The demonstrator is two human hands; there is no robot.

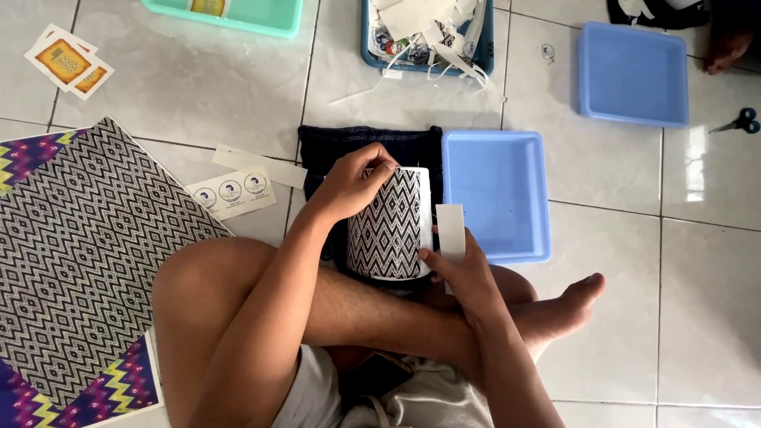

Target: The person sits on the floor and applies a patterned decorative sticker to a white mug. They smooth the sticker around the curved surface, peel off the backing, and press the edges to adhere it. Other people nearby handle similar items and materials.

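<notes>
I sit cross-legged on a tiled floor. A small pouch (390,230) covered in black-and-white diamond-pattern woven cloth lies in front of my legs, on top of a dark navy fabric piece (349,147). My left hand (353,184) pinches the pouch's top edge with its fingertips. My right hand (460,273) rests at the pouch's lower right corner and holds a small white paper strip (450,230) upright between thumb and fingers.
A blue plastic tray (523,238) sits right of the pouch, another blue tray (634,111) beyond it. A teal tray (261,24) and a bin of paper scraps (424,36) stand at the top. Patterned woven cloth (71,254) lies left, with sticker sheets (234,192), cards (67,62), scissors (741,121).
</notes>
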